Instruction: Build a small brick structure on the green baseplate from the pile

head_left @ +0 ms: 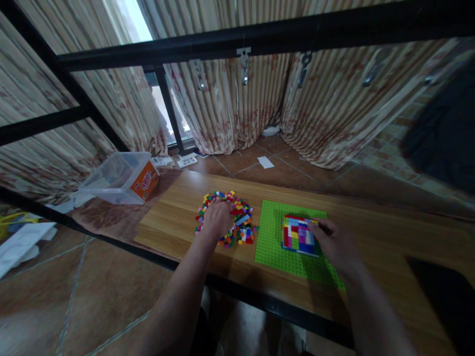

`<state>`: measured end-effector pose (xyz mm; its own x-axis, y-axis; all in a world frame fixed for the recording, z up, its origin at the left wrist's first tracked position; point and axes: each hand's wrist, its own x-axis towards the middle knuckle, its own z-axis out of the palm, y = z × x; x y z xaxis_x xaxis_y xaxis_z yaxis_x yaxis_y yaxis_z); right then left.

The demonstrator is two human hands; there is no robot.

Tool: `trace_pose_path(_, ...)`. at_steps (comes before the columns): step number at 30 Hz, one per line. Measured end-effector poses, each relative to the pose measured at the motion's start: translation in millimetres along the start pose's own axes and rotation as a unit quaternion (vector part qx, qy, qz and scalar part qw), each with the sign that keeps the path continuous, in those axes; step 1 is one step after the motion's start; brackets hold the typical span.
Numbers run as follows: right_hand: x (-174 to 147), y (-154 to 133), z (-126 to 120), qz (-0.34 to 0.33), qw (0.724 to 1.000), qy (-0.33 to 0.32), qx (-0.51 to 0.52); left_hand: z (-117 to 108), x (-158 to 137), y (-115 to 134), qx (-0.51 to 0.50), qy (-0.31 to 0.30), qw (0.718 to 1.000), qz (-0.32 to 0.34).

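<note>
My left hand [218, 217] reaches palm down into a pile of small toy bricks [243, 207] in many colours. Its fingertips are lost among the bricks, so whether they pinch one cannot be made out. A green studded baseplate [269, 237] lies to the right of the pile. On it sits a low rectangular brick build [299, 236] with a patchwork top of red, yellow, blue, purple and white. My right hand [334, 242] is closed at the build's right edge, thumb toward its upper right corner, the other fingers curled and partly hidden.
The wooden table [178, 207] has a dark front edge. Beyond its left end stands a clear plastic box [122, 180] with an orange label. A black flat object [441, 291] lies at the right. Black metal bars [222, 52] with hooks cross ahead, before striped curtains [237, 109].
</note>
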<state>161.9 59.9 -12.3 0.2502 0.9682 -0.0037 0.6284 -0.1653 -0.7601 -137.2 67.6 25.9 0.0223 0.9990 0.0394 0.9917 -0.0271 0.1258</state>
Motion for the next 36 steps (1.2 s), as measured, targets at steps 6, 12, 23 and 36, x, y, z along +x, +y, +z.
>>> trace_pose_path(6,0,1,2,-0.001,1.000,-0.001,0.011,-9,-2,-3,-0.085,0.005,0.996,-0.001)
trace_pose_path(12,-3,-9,2,0.015,1.000,0.003,0.017,-3,-6,30,-0.318,-0.029,0.944,0.089)
trace_pose_path(23,-4,-10,4,-0.010,1.000,0.011,0.011,17,-30,104,-0.455,-0.053,0.885,0.077)
trace_pose_path(36,-7,-14,2,-0.031,0.999,0.018,0.000,19,-33,119,-0.347,-0.027,0.931,0.110)
